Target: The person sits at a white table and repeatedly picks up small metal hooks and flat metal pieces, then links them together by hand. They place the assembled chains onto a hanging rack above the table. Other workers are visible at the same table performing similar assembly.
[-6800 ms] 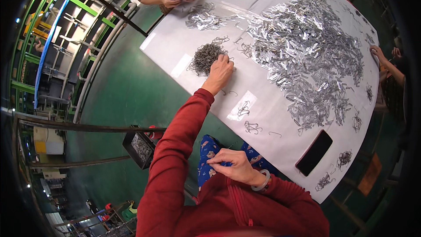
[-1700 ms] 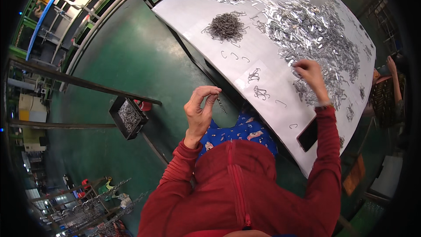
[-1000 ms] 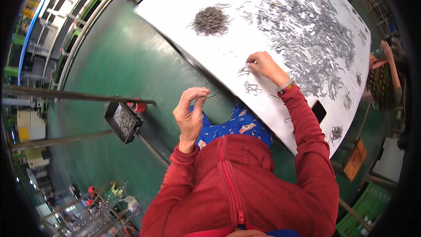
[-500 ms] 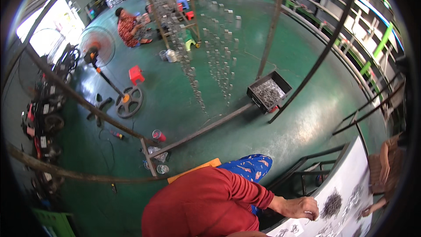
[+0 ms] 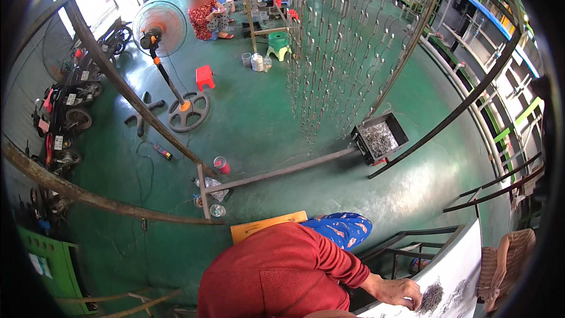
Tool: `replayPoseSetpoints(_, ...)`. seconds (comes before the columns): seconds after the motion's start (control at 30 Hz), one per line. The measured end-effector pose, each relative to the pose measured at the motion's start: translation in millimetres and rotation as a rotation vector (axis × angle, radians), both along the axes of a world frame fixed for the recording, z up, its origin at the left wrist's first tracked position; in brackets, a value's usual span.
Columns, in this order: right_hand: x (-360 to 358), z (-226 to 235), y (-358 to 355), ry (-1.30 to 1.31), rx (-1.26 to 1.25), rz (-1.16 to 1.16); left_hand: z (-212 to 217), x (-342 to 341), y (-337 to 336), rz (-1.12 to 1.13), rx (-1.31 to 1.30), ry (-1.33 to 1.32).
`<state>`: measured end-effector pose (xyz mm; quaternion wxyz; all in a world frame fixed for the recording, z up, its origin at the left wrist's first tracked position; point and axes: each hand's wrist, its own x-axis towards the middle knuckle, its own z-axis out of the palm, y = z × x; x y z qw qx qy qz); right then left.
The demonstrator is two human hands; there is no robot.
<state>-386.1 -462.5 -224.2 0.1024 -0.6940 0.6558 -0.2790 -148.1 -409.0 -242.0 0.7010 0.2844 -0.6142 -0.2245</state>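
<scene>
My left hand point(image 5: 405, 294) is curled with its fingertips drawn down, right at the near side of a dark pile of wire pieces point(image 5: 433, 298) on the white table point(image 5: 468, 253); whether I have hold of one I cannot tell. My right hand is out of view. My left arm reaches out in its red sleeve point(image 5: 344, 262), elbow bent, wrist tipped down. Beyond the pile lie more loose grey pieces point(image 5: 459, 297) — so plenty looks left to handle, by my judgement. Farther off, a black bin point(image 5: 361, 148) holds small metal pieces, and rows of linked metal strands point(image 5: 338, 41) hang from above — seemingly a finished share, though I can't tell how much of the whole that makes.
</scene>
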Motion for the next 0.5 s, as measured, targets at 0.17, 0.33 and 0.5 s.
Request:
replayPoseSetpoints(0.17,5,10,5,-0.027,0.0,-0.005,5,5,3,0.026,-0.016,0.011)
replayPoseSetpoints(0.33,8,17,6,-0.042,0.008,-0.002,8,5,5,0.019,-0.018,0.04)
replayPoseSetpoints(0.5,10,24,12,-0.064,0.011,-0.01,9,7,6,0.042,-0.026,0.032)
